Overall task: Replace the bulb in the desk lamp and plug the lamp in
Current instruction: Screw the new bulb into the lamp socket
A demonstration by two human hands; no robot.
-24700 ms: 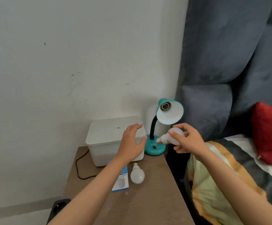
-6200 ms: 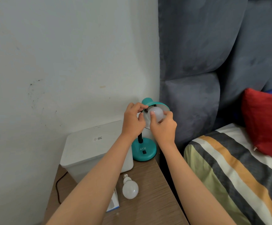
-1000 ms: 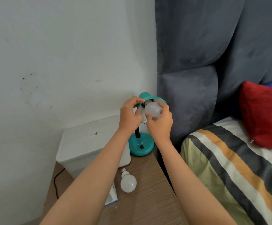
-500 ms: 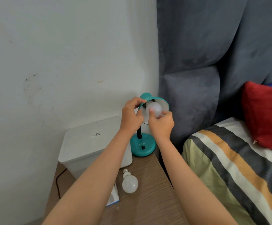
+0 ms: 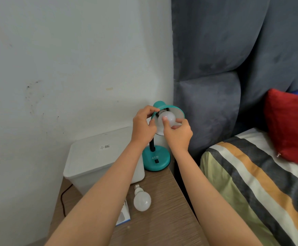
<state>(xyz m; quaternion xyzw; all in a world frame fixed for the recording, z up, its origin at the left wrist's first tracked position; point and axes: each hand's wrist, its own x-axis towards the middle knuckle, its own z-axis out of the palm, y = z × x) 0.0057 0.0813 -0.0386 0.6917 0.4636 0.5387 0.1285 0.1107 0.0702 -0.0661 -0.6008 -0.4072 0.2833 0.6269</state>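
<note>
A teal desk lamp [image 5: 156,160] stands at the back of the wooden bedside table [image 5: 164,221], its shade [image 5: 178,111] tilted toward me. A white bulb [image 5: 169,118] sits in the shade's socket. My right hand [image 5: 177,134] grips the bulb with thumb and fingertips. My left hand [image 5: 143,126] pinches the left rim of the shade. Another white bulb [image 5: 142,200] lies loose on the table near its front. The lamp's black cord [image 5: 63,199] runs down the table's left edge; its plug is out of view.
A white lidded box [image 5: 98,160] stands left of the lamp against the wall. A blue and white bulb carton [image 5: 124,216] lies under my left forearm. A bed with a striped cover [image 5: 251,189] and a red cushion [image 5: 290,126] is on the right, before a grey padded headboard [image 5: 233,59].
My right hand's fingers have shifted around the bulb in the socket over the last second. My left hand stays on the shade. Much earlier the bulb was outside the lamp.
</note>
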